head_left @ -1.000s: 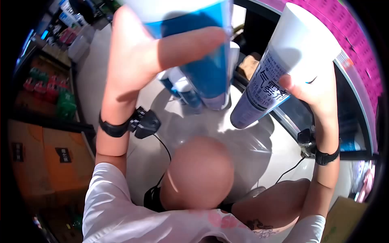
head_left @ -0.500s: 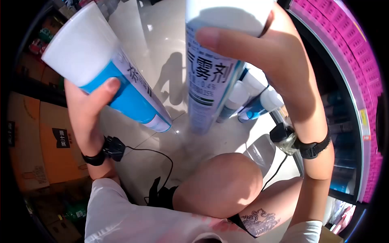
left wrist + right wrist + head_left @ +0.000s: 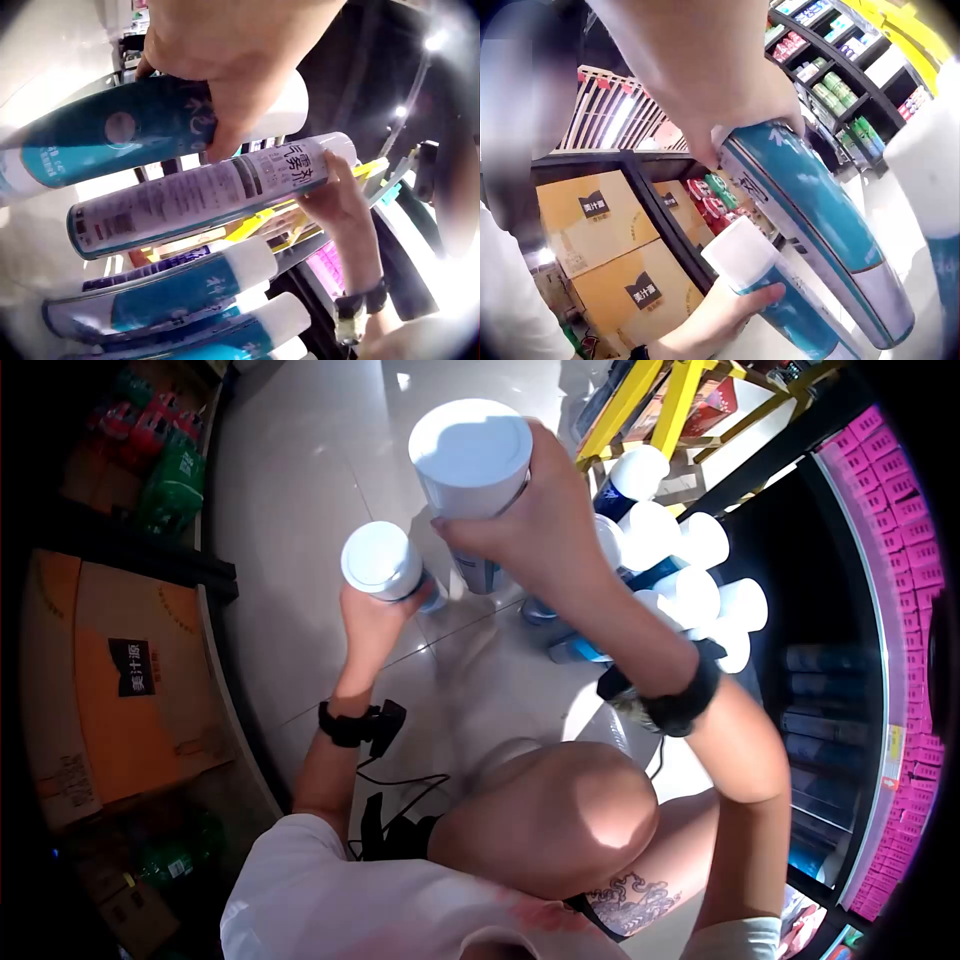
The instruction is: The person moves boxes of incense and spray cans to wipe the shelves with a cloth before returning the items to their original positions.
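A shop, apparently a grocery or convenience store: black shelves (image 3: 889, 112) carry rows of packaged goods, matching printed cardboard cartons (image 3: 626, 292) sit near green drink bottles (image 3: 172, 485), and identical pink boxes (image 3: 916, 580) stand packed in a line.

From my feed I see a pale, glossy tiled floor (image 3: 320, 460) with bright patches of sunlight and shadows across it. On my left stands a dark shelf (image 3: 205, 573) with cardboard boxes (image 3: 135, 730) on it; on my right, a black cabinet (image 3: 820, 560) edged by a curved pink strip (image 3: 915, 560). A yellow frame (image 3: 678, 405) stands ahead. The right wrist view gives me stocked wall shelves (image 3: 853, 69) and pale slats (image 3: 604, 101); the left, a glaring lamp (image 3: 436, 40).
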{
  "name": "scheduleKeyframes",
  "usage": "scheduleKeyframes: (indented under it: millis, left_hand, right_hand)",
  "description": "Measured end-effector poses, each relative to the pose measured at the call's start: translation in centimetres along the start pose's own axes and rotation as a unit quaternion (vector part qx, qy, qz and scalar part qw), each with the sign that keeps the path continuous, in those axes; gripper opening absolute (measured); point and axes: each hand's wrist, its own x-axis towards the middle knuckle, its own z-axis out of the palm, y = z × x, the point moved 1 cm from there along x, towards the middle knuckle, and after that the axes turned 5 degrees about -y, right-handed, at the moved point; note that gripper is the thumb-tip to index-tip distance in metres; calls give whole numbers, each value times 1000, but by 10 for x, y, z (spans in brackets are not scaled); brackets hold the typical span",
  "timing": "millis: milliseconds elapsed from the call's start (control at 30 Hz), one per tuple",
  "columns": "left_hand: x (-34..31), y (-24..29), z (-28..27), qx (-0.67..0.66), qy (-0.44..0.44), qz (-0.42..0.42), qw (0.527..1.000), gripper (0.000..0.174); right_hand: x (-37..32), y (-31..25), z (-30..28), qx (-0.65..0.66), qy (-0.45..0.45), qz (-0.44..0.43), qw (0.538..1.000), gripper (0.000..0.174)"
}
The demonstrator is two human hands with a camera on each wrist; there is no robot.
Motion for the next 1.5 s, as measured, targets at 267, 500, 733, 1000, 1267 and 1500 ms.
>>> scheduleKeyframes:
  millis: [267, 500, 733, 1000, 1267, 1500]
  left_hand:
    - [27, -14, 14, -73, 38, -71, 994, 59]
    - [91, -31, 31, -110, -5, -40, 993, 59]
    - [154, -32, 83, -89, -150, 75, 982, 67]
    - [198, -10, 119, -183, -268, -10, 946, 63]
    - [193, -15, 136, -162, -265, 44, 950, 67]
    - [189, -12, 139, -169, -279, 70, 943, 68]
  right_hand:
    - [0, 44, 43, -43, 39, 117, 991, 65]
    - [-26, 74, 46, -29, 86, 126, 988, 66]
    - [-49, 81, 38, -10, 60, 121, 991, 69]
    - [-35, 89, 46, -71, 37, 112, 991, 84]
    - [-47, 88, 45, -50, 32, 119, 991, 76]
    - [-65, 78, 42, -129, 39, 57, 989, 84]
